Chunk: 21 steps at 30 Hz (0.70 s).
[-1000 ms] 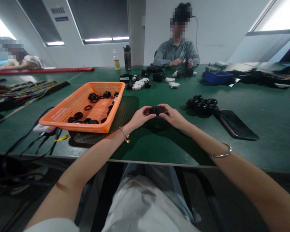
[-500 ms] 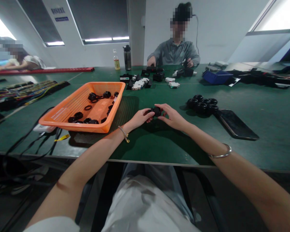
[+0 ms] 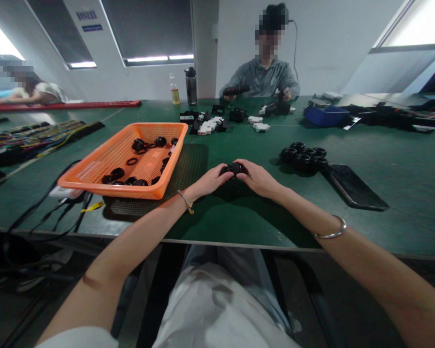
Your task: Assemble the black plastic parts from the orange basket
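Between both hands is a small black round part point(image 3: 236, 168), held just above the green table; its exact kind is too small to make out. My left hand point(image 3: 214, 179) closes on its left side with thumb and fingers. From the right, my right hand point(image 3: 255, 177) grips the same part, its fingers partly hidden behind it. Left of my hands, an orange plastic basket point(image 3: 174, 179) holds several black round parts and a thin black ring point(image 3: 132, 161). A cluster of black ring-shaped parts point(image 3: 303, 157) lies on the table to the right.
A black phone point(image 3: 355, 186) lies beside the ring cluster. White and black pieces point(image 3: 208, 124) lie farther back, near a bottle point(image 3: 174, 90) and a dark flask point(image 3: 191, 87). A co-worker point(image 3: 264, 77) sits opposite. Cables point(image 3: 54, 212) run by the basket; wire bundles point(image 3: 39, 137) lie far left.
My right hand's fingers have closed in around the black part, which they were more loosely spread around before. Across the table, the co-worker has lifted a dark object.
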Motion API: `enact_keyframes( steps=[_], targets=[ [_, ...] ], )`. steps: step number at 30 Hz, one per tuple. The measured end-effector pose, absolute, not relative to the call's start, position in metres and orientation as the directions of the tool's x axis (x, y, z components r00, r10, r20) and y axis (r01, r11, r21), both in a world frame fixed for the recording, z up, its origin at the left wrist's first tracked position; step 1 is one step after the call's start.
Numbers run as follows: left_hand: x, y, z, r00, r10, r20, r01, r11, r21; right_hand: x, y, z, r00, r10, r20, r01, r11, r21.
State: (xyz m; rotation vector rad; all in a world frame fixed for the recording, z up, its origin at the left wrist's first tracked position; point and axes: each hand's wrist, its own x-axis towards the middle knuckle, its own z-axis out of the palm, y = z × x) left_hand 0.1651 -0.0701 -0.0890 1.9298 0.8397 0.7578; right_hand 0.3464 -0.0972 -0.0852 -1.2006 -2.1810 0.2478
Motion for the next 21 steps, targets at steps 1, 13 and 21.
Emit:
enact_keyframes(
  steps=[1, 13, 21],
  targets=[
    [0.165, -0.072, -0.088, 0.570, 0.796, 0.204, 0.284, -0.424, 0.860, 0.346, -0.098, -0.084, -0.374, 0.824, 0.427, 0.691, 0.554, -0.465],
    [0.167, -0.070, -0.089, 0.502, 0.829, 0.248, 0.278, -0.426, 0.861, 0.343, -0.098, -0.084, -0.318, 0.872, 0.371, 0.576, 0.489, -0.655],
    [0.171, -0.066, -0.092, 0.544, 0.833, 0.099, 0.072, -0.164, 0.984, 0.344, -0.095, -0.091, -0.377, 0.793, 0.479, 0.509, 0.610, -0.607]
  ],
)
